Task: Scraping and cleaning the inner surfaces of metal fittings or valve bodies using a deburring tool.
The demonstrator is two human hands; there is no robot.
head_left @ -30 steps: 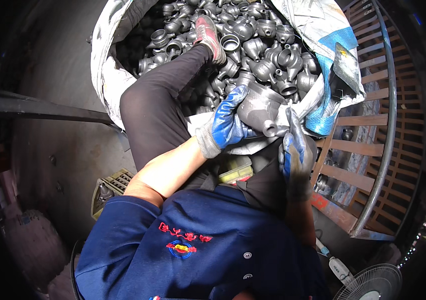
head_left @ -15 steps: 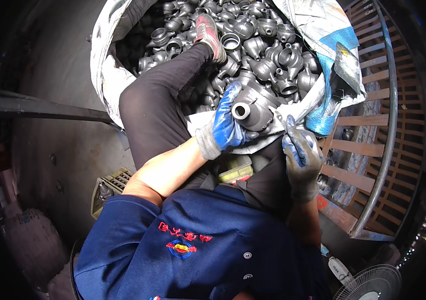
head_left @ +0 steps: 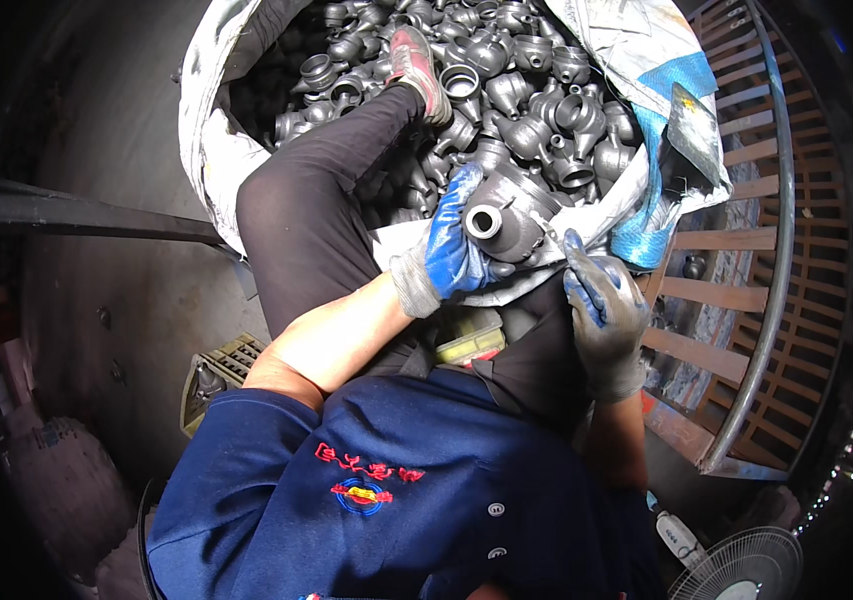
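Observation:
My left hand [head_left: 454,245], in a blue-coated grey glove, grips a dark grey metal casting [head_left: 512,222] over my lap. The casting has a bulging body, a ribbed wider end turned away and a narrow pipe mouth facing me. Close to its right side is my right hand [head_left: 605,300], also gloved, with its fingers drawn together. A thin pale tip shows between those fingers and the casting, but what the right hand holds is too small to make out. Beyond both hands, many similar castings [head_left: 507,92] fill a large white woven sack [head_left: 215,165].
My shoed foot [head_left: 417,70] rests on the castings in the sack. A blue strap [head_left: 647,235] hangs from the sack's right side, by a rusty slatted metal rack [head_left: 717,295]. A yellowish crate [head_left: 232,362] stands at left. A fan [head_left: 747,575] is at lower right.
My right hand has shifted slightly beside the casting, its wrist turning a little to the right. My left hand and the casting have stayed almost still.

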